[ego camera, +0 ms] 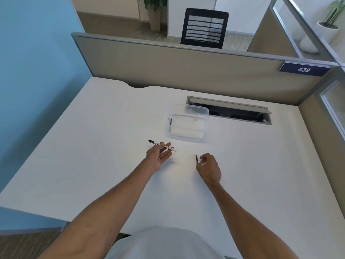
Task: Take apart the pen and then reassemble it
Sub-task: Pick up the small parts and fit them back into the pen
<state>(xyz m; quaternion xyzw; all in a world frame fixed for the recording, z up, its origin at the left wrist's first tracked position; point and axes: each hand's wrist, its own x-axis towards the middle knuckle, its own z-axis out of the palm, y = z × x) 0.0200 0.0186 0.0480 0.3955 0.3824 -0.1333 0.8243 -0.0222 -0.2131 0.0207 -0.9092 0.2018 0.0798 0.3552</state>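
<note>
A white pen body [164, 146] with a black end lies across the fingers of my left hand [158, 156], which is palm up and loosely curled around it just above the white desk [93, 146]. A short black pen cap [196, 158] lies on the desk to the right. My right hand [209, 167] hovers right beside the cap with its fingers curled; thumb and forefinger are next to the cap, and I cannot tell whether they touch it.
A clear plastic box [188, 124] stands behind the hands. An open cable slot [229, 111] is cut into the desk at the back right. Grey partition walls [186, 71] enclose the desk's far and right sides.
</note>
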